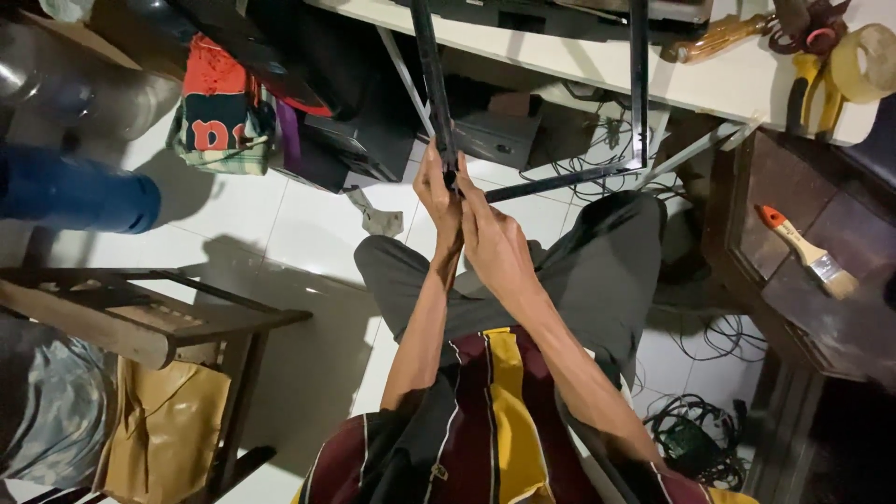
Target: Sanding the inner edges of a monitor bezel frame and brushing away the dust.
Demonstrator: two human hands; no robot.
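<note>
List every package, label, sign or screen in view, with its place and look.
Brown paper bag: lower left, beside the wooden stool, tall, crumpled, tan.
Cloth bag with printing: upper left on the floor, red, dark and green.
Screens or signs: none clearly visible.

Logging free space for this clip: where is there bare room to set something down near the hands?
Both hands, left hand and right hand, grip the black frame. Bare white floor tiles lie between the wooden stool and the knees. The dark table has room below the paintbrush. Crowded: white bench with tools, and cables on the floor.
</note>
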